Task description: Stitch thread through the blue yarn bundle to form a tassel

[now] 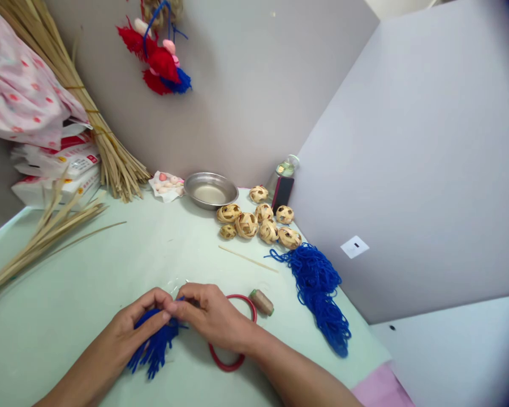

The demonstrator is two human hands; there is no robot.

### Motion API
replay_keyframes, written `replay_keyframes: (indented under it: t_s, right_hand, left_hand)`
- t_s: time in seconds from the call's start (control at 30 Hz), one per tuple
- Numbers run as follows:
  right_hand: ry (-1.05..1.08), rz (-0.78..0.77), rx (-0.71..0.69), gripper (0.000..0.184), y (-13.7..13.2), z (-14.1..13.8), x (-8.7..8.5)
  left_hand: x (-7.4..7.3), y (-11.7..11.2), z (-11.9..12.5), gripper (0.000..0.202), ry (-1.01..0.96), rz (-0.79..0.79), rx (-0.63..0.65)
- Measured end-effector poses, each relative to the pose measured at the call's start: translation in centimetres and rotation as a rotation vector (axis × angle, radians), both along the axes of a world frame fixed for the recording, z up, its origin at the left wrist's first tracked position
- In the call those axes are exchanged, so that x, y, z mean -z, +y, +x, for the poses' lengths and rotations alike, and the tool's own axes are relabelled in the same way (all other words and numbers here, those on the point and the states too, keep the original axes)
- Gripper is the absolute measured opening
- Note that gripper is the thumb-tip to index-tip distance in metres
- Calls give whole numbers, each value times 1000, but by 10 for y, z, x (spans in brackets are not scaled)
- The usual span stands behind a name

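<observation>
My left hand (138, 323) is closed around a bundle of blue yarn (155, 345) whose loose ends fan out toward me on the pale green table (68, 282). My right hand (210, 316) meets it at the top of the bundle, fingers pinched together there; what they pinch is hidden. A red ring (231, 364) lies under my right hand and wrist. A small spool of tan thread (262, 302) rests just right of that hand.
A heap of blue yarn (320, 288) lies at the right edge. Several woven bamboo balls (258, 220), a metal dish (210, 190) and a thin stick (248, 259) sit farther back. Bamboo strips (46, 232) lie at left. Red and blue tassels (161, 62) hang on the wall.
</observation>
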State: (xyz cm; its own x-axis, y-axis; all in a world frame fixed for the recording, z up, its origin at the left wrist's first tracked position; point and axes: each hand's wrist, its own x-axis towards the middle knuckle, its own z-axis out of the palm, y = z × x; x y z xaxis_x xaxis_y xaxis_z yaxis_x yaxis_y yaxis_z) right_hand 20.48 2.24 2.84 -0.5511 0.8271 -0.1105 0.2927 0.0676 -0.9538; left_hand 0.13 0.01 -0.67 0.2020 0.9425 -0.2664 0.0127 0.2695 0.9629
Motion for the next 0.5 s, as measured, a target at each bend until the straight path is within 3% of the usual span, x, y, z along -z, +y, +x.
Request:
replay_keyframes:
  t_s: [0.23,0.5]
  right_hand:
    - [142,-57,123,48,3,-4,2]
    - [263,-281,193,53,5,-9,5]
  left_hand:
    - [3,-3,-1,45,-21,-20,-44]
    - [0,-1,-2,44,17,-3,-6]
